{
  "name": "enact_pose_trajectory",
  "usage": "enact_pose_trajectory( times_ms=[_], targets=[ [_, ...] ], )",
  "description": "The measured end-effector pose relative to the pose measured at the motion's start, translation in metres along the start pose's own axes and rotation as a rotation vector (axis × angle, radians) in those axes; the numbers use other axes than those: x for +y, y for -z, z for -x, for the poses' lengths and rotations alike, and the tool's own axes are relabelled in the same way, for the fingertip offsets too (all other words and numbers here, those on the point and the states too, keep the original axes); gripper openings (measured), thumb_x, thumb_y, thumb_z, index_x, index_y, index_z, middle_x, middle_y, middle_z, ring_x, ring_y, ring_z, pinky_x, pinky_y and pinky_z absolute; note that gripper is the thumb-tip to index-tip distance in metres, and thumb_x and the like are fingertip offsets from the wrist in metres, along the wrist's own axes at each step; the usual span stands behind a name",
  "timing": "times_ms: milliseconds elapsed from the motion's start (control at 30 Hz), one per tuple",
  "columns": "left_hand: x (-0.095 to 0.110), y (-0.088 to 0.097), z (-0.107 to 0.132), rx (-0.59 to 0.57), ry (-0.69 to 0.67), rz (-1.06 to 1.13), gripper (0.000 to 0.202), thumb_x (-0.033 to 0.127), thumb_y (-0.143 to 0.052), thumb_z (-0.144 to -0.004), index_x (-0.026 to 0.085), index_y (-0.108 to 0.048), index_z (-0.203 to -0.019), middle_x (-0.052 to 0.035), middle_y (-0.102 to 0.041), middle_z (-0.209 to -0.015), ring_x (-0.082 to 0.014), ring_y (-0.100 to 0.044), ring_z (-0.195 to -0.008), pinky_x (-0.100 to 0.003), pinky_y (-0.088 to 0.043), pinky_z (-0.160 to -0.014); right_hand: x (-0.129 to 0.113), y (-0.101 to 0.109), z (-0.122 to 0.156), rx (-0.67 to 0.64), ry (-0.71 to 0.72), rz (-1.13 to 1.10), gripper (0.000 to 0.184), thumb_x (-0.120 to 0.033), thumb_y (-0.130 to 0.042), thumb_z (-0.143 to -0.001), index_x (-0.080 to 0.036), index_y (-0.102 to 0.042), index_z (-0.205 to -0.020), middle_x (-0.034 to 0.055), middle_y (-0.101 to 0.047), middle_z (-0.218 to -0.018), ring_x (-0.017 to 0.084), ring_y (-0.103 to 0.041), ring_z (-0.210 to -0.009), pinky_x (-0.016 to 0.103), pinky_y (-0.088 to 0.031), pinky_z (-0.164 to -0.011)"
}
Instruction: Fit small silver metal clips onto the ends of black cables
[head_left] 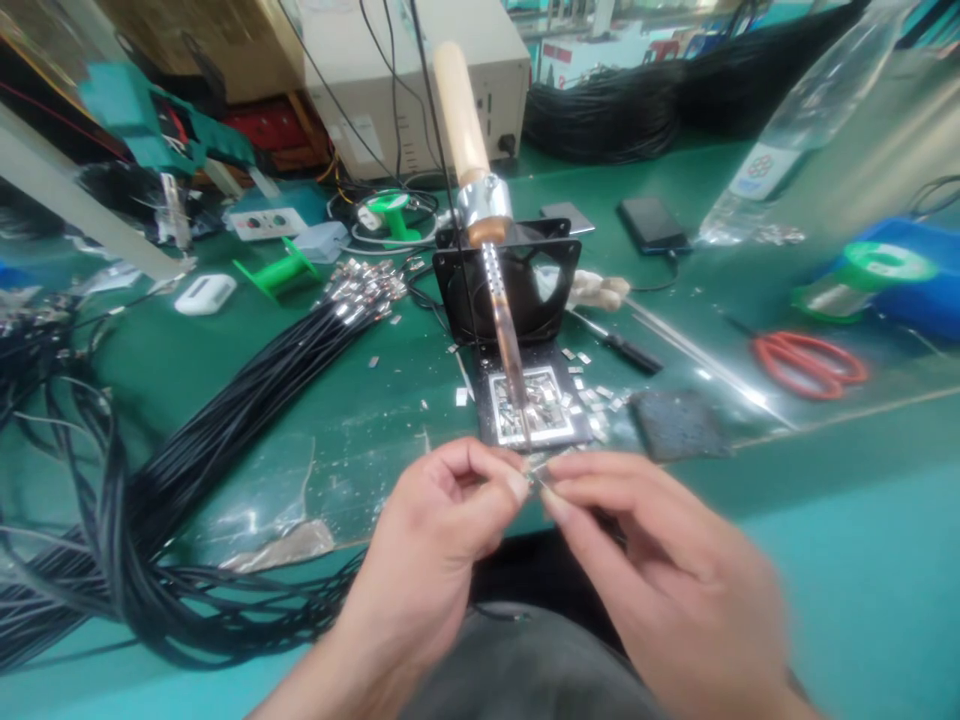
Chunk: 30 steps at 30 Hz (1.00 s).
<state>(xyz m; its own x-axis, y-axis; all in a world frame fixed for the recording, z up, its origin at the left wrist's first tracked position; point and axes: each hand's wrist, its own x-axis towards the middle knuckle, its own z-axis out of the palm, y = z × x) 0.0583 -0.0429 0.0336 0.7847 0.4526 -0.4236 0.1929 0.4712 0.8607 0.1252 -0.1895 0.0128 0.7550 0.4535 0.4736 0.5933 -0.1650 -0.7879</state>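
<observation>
My left hand [435, 540] is closed in a pinch, thumb against forefinger, on a small shiny piece [534, 468]. Facing it, my right hand [667, 560] pinches at the same spot; what its fingertips hold is too small and blurred to name. Both sets of fingertips nearly meet just below the tip of a wooden-handled soldering iron [489, 228], which hangs tilted downward. Beneath the iron lies a white-edged square tray [495, 400] of small metal bits, with more silvery pieces [592, 395] scattered to its right.
A black fan frame [442, 290] stands behind the iron. Bundled black cables [240, 390] with metal ends lie at left. On the right are red-handled scissors [802, 365], a dark sponge-like pad [679, 425], a solder spool [862, 280], a phone [651, 225] and a plastic bottle [802, 130].
</observation>
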Motion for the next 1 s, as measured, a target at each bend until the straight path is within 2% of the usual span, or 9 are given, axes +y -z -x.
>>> enact_pose_trajectory(
  times_ms=[167,333,467,733,1000],
  targets=[
    [-0.006,0.005,0.009,-0.034,-0.04,-0.007,0.018,0.018,-0.086,-0.076,0.016,-0.072,-0.065,-0.0009,-0.072,-0.081,-0.0063,-0.045,-0.056,-0.02,-0.035,-0.052,-0.002,0.002,0.003,0.017,-0.15,-0.087,0.012,-0.015,-0.072,-0.093,-0.025,-0.074,-0.085,-0.0023,-0.082,-0.092,0.012,-0.078,-0.083,0.015,-0.065,-0.079],
    [-0.011,0.008,0.016,-0.105,-0.034,0.011,0.017,0.018,-0.088,-0.078,0.017,-0.075,-0.068,-0.0022,-0.075,-0.081,-0.0105,-0.059,-0.068,-0.02,-0.045,-0.063,-0.006,0.002,0.006,-0.039,-0.244,-0.228,0.012,-0.02,-0.069,-0.097,-0.024,-0.07,-0.087,-0.006,-0.074,-0.073,0.006,-0.071,-0.062,0.008,-0.058,-0.06],
    [-0.014,0.011,0.022,-0.125,-0.033,0.018,0.016,0.017,-0.088,-0.081,0.017,-0.077,-0.07,-0.0028,-0.077,-0.084,-0.0134,-0.066,-0.079,-0.021,-0.052,-0.076,-0.008,0.002,0.008,-0.065,-0.278,-0.255,0.012,-0.022,-0.069,-0.097,-0.022,-0.069,-0.084,-0.004,-0.073,-0.068,0.007,-0.066,-0.053,0.011,-0.054,-0.051],
    [-0.027,0.017,0.028,-0.115,-0.106,-0.015,0.011,0.023,-0.088,-0.086,0.022,-0.081,-0.078,-0.0021,-0.078,-0.094,-0.0166,-0.069,-0.091,-0.025,-0.053,-0.087,-0.014,0.0,0.01,-0.065,-0.377,-0.329,0.018,-0.028,-0.073,-0.094,-0.021,-0.068,-0.078,-0.0019,-0.07,-0.059,0.01,-0.063,-0.048,0.015,-0.054,-0.045],
    [-0.027,0.021,0.031,-0.148,-0.098,-0.209,0.008,0.03,-0.082,-0.093,0.023,-0.082,-0.088,0.0002,-0.077,-0.086,-0.0145,-0.065,-0.08,-0.023,-0.049,-0.074,-0.01,0.001,0.016,-0.009,-0.232,-0.273,0.012,-0.017,-0.071,-0.094,-0.021,-0.069,-0.083,-0.0009,-0.074,-0.073,0.01,-0.07,-0.055,0.016,-0.059,-0.052]
  ],
)
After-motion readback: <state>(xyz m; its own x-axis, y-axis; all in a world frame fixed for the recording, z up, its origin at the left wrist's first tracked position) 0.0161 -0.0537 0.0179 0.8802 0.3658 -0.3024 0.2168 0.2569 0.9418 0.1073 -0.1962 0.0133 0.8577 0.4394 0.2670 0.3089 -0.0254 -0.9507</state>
